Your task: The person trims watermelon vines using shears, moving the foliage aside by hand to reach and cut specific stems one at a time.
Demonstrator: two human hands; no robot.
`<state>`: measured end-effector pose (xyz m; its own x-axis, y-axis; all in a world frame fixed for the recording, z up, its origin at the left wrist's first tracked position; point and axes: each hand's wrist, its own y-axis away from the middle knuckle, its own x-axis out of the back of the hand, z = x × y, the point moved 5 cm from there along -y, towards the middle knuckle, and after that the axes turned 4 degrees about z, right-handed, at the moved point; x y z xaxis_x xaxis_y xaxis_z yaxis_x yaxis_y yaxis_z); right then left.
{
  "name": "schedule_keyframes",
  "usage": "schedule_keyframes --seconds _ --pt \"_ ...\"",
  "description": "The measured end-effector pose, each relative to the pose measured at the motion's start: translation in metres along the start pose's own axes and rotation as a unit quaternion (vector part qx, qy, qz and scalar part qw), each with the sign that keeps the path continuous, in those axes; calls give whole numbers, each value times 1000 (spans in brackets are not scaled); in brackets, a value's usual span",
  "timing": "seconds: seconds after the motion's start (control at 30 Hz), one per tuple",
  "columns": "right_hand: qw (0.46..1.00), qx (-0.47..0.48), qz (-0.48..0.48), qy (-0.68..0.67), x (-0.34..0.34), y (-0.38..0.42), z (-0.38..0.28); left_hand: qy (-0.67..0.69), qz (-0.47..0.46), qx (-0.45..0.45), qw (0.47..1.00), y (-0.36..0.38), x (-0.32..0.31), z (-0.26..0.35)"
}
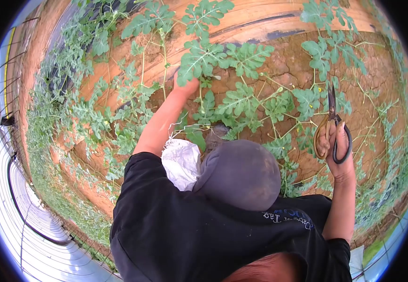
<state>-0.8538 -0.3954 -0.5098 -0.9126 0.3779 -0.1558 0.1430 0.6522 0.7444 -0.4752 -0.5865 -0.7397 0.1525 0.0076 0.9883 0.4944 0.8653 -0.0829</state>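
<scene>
My right hand [340, 146] is closed round the handles of a pair of scissors [331, 105], whose dark blades point away from me, close together, among vine leaves. My left hand [186, 85] reaches down into a lobed-leaf vine, which looks like watermelon. A large leaf [201, 60] covers its fingers, so I cannot see what they touch. Near my left upper arm is a white bag [181, 164] with loose white strings at its top. Beside the bag, my bent knee [244, 174] in dark grey cloth is over the plants.
Vines spread over cracked brown soil [283, 66] on both sides. A strip of pale, soil-stained sheeting [255, 21] with dark patches crosses the far side. Curved frame bars and a light plastic wall [30, 221] stand at the left edge.
</scene>
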Motion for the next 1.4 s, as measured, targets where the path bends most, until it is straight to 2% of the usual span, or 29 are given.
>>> schedule_keyframes --seconds 0.03,0.07,0.1,0.13,0.2,0.27,0.3,0.37,0.43,0.47,0.5,0.57,0.63,0.67,0.7,0.73,0.83,0.87,0.93,0.97,1.0,1.07,1.1,1.17,1.2,1.27,1.33,1.37,1.4 --pt "1000 6 -2 5 -1 -1 -2 -23 85 -15 996 -1 7 -1" --pt "1000 11 -3 8 -2 -1 -2 -22 84 -17 996 -1 6 -8" --pt "1000 9 -1 8 -1 -1 -1 102 2 107 989 2 -2 -29" --pt "1000 7 6 2 1 -1 1 221 -80 229 945 7 -5 -39" --pt "1000 5 11 -3 1 -4 1 220 -88 216 947 8 34 -20" --pt "1000 0 11 -5 0 -6 1 86 -216 96 968 15 38 -3" --pt "1000 0 10 -4 0 -7 2 85 -216 96 968 19 36 1" --pt "1000 -8 12 -7 -2 -9 2 73 17 -59 995 25 43 24" --pt "1000 -10 16 -7 -4 -11 3 42 10 -21 999 34 9 26" --pt "1000 -11 22 -8 -4 -12 4 12 2 15 1000 20 28 38" --pt "1000 -9 23 -6 -2 -13 4 110 -235 93 961 9 28 40" --pt "999 -7 -18 -36 -2 -12 4 88 -256 95 958 6 17 44" --pt "999 -5 -9 -38 -2 -11 4 62 -275 97 954 12 3 42" --pt "999 -3 1 -39 -1 -11 4 59 -104 126 985 13 7 37" --pt "999 -2 4 -40 0 -10 2 56 71 150 985 18 12 33" --pt "1000 3 -1 -27 0 -9 0 59 70 147 985 16 10 28" --pt "1000 5 -10 -21 2 -8 1 195 -81 248 946 15 2 14" --pt "999 3 -14 -29 2 -10 1 194 -79 249 946 11 10 22" --pt "1000 3 -19 -24 0 -10 2 68 -97 160 980 3 19 42" --pt "1000 3 -20 -20 -2 -10 2 43 -135 166 976 -2 17 49" --pt "1000 5 -23 -17 -4 -12 3 43 -132 168 976 -3 15 49" --pt "1000 10 -4 -5 -7 -13 4 -6 87 60 994 -9 34 59" --pt "1000 0 -3 19 -11 -11 3 -5 89 63 994 -9 32 59" --pt "999 -1 -24 43 -15 -13 9 86 5 207 975 -6 21 43" --pt "997 -4 -45 63 -19 -14 12 86 6 207 974 -5 21 39" --pt "995 -18 -48 85 -31 -13 17 159 -9 321 934 7 15 18" --pt "983 -69 -37 168 -39 -15 28 181 12 323 929 14 11 2" --pt "982 -80 -82 150 -44 -17 34 205 33 324 923 17 10 -3" --pt "981 -80 -85 154 -49 -20 36 205 35 328 921 20 8 -4"
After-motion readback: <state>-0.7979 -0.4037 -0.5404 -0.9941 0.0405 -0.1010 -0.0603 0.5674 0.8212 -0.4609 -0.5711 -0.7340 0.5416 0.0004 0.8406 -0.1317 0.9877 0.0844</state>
